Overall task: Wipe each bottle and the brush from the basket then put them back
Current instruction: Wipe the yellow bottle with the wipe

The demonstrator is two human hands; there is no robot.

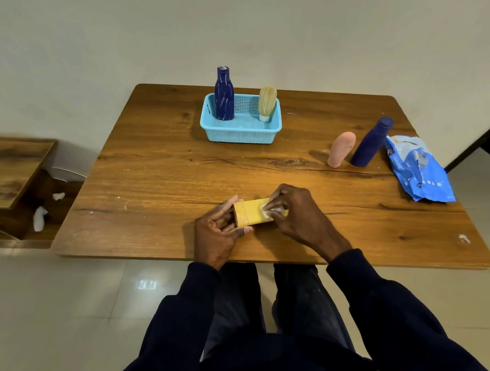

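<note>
I see the yellow bottle (251, 212) lying on its side near the desk's (158, 176) front edge, held between both hands. My left hand (220, 233) cups its flat base end, thumb below and fingers above, the grip closed around it. My right hand (293, 213) covers the other end, its grip pinching a small white wipe (270, 210) against the bottle's side. The bottle is plain mustard yellow with a paler band near the base; its cap end is hidden under the right hand.

Toward the back edge sits the blue basket (245, 138), with a dark blue ribbed bottle (224, 95) upright in its left part and the brush (267, 103) leaning in its right. Near the right edge stand a pink bottle (341, 148) and a navy bottle (370, 142), just beside a blue packet (419, 168).
</note>
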